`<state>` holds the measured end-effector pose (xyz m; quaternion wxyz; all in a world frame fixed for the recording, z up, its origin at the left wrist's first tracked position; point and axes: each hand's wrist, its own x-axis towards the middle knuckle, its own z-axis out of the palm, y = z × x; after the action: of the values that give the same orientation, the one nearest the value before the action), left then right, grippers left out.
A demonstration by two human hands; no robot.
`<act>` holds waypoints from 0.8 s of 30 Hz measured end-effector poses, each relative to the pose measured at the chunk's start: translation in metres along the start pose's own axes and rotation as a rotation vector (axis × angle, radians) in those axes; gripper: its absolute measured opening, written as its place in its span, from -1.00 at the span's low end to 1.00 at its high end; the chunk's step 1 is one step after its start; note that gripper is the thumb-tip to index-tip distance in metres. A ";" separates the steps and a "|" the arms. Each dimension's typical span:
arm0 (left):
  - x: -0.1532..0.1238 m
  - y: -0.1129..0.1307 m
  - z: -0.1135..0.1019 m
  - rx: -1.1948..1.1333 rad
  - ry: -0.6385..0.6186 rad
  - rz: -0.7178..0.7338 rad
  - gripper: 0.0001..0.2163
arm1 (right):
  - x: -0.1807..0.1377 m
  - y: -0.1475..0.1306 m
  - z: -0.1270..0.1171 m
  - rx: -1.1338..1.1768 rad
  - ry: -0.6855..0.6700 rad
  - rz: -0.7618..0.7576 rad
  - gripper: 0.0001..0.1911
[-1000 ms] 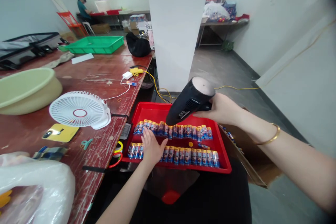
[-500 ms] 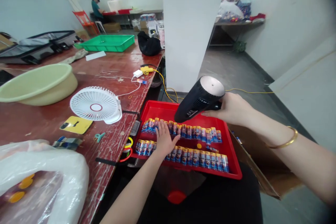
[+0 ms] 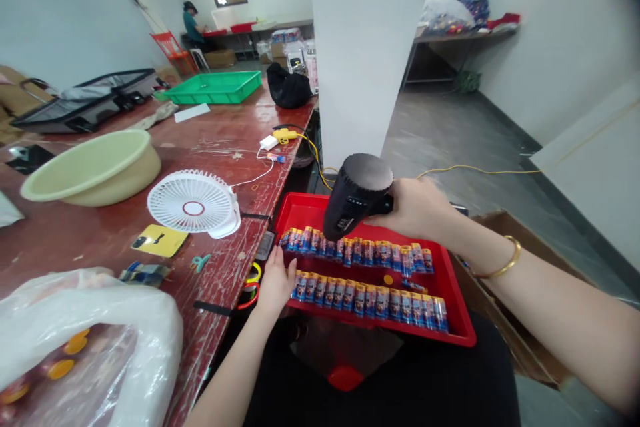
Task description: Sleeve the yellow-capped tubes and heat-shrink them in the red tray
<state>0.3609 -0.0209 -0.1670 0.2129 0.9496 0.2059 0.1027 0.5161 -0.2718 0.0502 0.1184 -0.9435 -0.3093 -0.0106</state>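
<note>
A black hair dryer (image 3: 350, 200) is gripped by its handle in my right hand (image 3: 417, 208), its barrel tilted down over the red tray (image 3: 453, 293). Two rows of small blue-and-orange wrapped tubes stand in that tray: a back row (image 3: 367, 251) beneath the dryer and a front row (image 3: 370, 298) near me. My left hand (image 3: 278, 280) lies at the tray's left edge, fingers stretched out, beside the left end of the front row. Whether it touches the tubes or the rim, I cannot tell. A loose yellow cap (image 3: 388, 279) lies between the rows.
On the red table to my left are a white fan (image 3: 193, 207), a yellow phone (image 3: 160, 240), a pale green basin (image 3: 95, 170) and a plastic bag (image 3: 150, 320). Scissors (image 3: 249, 295) hang by the table edge. A cardboard box (image 3: 505, 280) stands right. A person (image 3: 191, 25) works far back.
My left hand has moved left from the middle of the rows to the tray's left side. The hair dryer has shifted left with my right hand. The view has turned slightly.
</note>
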 end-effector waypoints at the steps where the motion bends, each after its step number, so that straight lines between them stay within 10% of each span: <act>1: 0.001 -0.002 -0.005 -0.001 -0.008 -0.002 -0.50 | 0.000 -0.002 0.000 -0.007 -0.005 0.001 -0.67; 16: -0.011 0.012 -0.043 0.027 -0.159 -0.070 -0.81 | 0.006 -0.037 0.020 0.122 -0.052 -0.139 -0.66; 24: 0.013 0.014 -0.040 0.042 -0.152 -0.081 -0.75 | -0.038 0.024 -0.006 0.009 -0.003 0.016 -0.63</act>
<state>0.3664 -0.0128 -0.1240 0.2120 0.9498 0.2293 0.0173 0.5002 -0.3142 0.0474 0.1221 -0.9455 -0.3018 -0.0067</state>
